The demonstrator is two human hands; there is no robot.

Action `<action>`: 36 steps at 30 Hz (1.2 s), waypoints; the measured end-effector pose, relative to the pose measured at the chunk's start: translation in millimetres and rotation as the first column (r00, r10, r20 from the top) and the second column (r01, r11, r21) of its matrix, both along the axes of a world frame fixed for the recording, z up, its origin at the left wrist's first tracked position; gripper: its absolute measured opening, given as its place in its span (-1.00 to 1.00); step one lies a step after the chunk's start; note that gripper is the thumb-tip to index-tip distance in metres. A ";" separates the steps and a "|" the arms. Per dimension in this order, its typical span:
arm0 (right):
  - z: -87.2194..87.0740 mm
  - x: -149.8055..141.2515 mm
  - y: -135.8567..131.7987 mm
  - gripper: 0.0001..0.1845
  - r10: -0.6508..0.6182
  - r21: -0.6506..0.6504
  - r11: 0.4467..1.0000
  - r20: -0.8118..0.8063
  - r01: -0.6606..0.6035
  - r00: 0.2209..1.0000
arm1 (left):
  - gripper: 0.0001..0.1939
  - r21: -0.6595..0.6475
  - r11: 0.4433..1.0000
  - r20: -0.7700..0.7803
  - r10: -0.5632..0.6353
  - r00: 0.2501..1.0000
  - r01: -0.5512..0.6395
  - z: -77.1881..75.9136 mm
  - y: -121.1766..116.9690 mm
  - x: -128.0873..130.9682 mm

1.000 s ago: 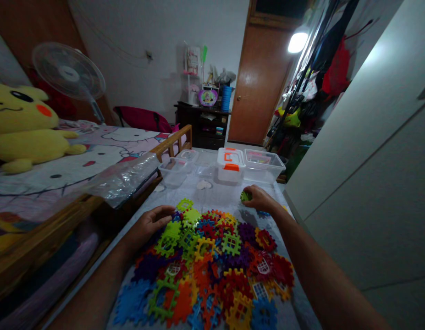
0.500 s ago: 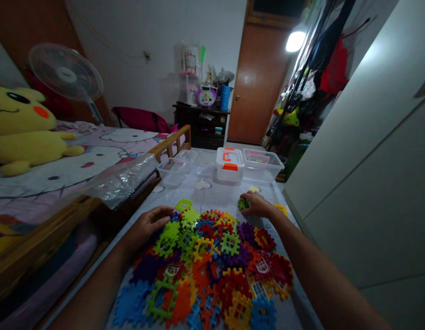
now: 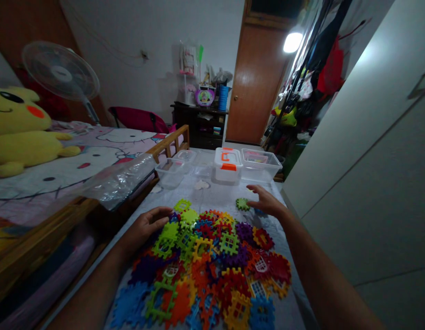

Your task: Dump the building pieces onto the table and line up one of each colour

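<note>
Left hand (image 3: 148,227): palm down at the pile's left edge, fingers loosely curved, thumb apart from them; I see nothing in its grasp.
Lime frame (image 3: 182,205): a toothed piece with an open middle, just beyond the left fingertips.
Pile (image 3: 201,270): flat, toothed pieces in red, orange, yellow, green, blue and purple, overlapping on a pale cloth (image 3: 217,195).
Lidded box (image 3: 219,174): clear-sided with orange clips, standing behind the pile.
Green disc (image 3: 243,204): lies by itself on the cloth, beyond the pile's far edge and just left of the right thumb; its rim is toothed all round.
Weight and feel: it looks like moulded plastic, so I judge it light and stiff, not fragile, its smooth faces perhaps a little slippery.
Where to hold: two opposite sides of the rim seem best, the teeth giving finger and thumb some purchase.
Right hand (image 3: 268,202): thumb and fingers spread apart, pinching nothing I can see; whether the thumb touches the disc, I cannot tell.
</note>
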State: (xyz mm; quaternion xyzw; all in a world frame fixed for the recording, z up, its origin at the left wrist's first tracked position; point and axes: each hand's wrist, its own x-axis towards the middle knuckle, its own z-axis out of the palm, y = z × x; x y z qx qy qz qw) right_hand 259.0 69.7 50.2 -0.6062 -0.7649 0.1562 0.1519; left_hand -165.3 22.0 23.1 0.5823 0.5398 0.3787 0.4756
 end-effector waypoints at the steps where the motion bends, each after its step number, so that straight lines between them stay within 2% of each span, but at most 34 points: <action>1: 4.5 8.1 -6.9 -0.37 -0.030 0.020 0.999 -0.042 0.031 0.999 | -0.41 0.004 1.000 -0.003 0.000 1.000 0.000 -1.0 0.1 -0.5; 4: 13.4 29.3 -32.8 -0.51 -0.123 0.025 0.991 -0.253 0.134 0.960 | -0.40 0.003 1.000 -0.003 -0.015 1.000 0.015 -6.0 0.8 -2.1; 7: 13.9 37.1 -62.0 -0.58 -0.133 -0.075 0.991 -0.358 0.114 0.924 | -0.39 0.002 0.999 -0.020 -0.033 0.999 0.033 -10.9 1.9 -3.2; 10: 10.1 32.1 -88.0 -0.55 -0.080 -0.150 0.988 -0.315 0.034 0.946 | -0.35 0.012 1.000 -0.084 -0.028 0.996 0.029 -12.8 2.7 -4.6; 14: 4.3 21.2 -107.7 -0.38 0.051 -0.237 0.968 -0.150 -0.086 0.987 | -0.36 0.037 0.999 -0.112 -0.007 0.994 0.011 -13.3 2.2 -6.6; 17: -0.8 15.5 -110.9 -0.37 0.130 -0.279 0.949 -0.074 -0.146 0.989 | -0.35 0.035 0.999 -0.091 0.025 0.996 -0.022 -13.3 1.4 -6.9; 20: -7.2 12.4 -108.8 -0.47 0.132 -0.230 0.962 -0.079 -0.147 0.988 | -0.35 0.031 0.999 -0.092 0.041 0.995 -0.039 -11.2 0.6 -5.5; 24: -16.4 12.7 -104.3 -0.61 0.003 -0.204 0.978 -0.188 -0.042 0.982 | -0.39 0.061 0.998 -0.132 0.040 0.990 -0.032 -6.8 -0.6 -3.2; 29: -21.0 17.6 -101.8 -0.68 -0.124 -0.182 0.982 -0.374 0.059 0.919 | -0.38 0.060 0.998 -0.149 0.032 0.988 -0.024 -5.2 -1.9 -2.4; 36: -12.0 19.2 -106.8 -0.71 -0.192 -0.269 0.962 -0.562 0.042 0.804 | -0.39 0.051 0.997 -0.131 0.056 0.990 -0.050 -4.3 -3.1 -1.3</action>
